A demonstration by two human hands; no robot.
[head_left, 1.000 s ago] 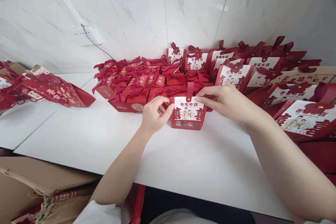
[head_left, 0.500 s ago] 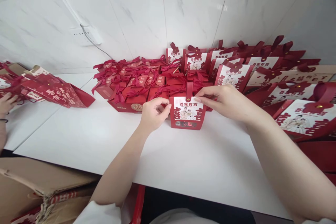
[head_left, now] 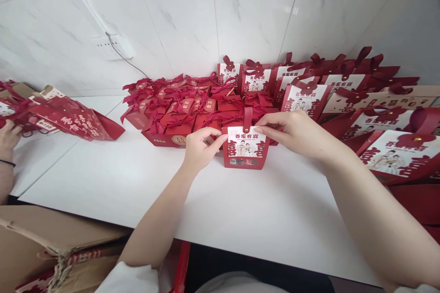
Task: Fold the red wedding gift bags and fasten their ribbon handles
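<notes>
White marble-patterned tiles (head_left: 178, 23) back a smooth white tabletop (head_left: 220, 201). Near its middle, a red card gift box with a white printed front panel (head_left: 246, 149) stands upright, its base apparently on the surface. The left hand (head_left: 203, 147) pinches the box's upper left edge between thumb and fingertips; the right hand (head_left: 296, 132) pinches the upper right corner.

For good control, apply equal, light pressure at both edges: thin card is likely to crease under a hard grip. Align the top edges before pressing, and leave the strap undistorted.

Between the hands rises a dark-red, leather-like strap (head_left: 247, 119), fixed by a small round gold-coloured stud (head_left: 246, 130). Below the panel is a clear window (head_left: 244, 162).

Directly behind are red boxes tied with soft, glossy ribbon (head_left: 177, 130). To the right stand tapered red boxes with flower-shaped clasps (head_left: 305, 98). At far left, a co-worker's hand (head_left: 9, 136) is beside folded red packaging (head_left: 80, 121). A torn brown corrugated carton (head_left: 68, 229) occupies the lower left.
</notes>
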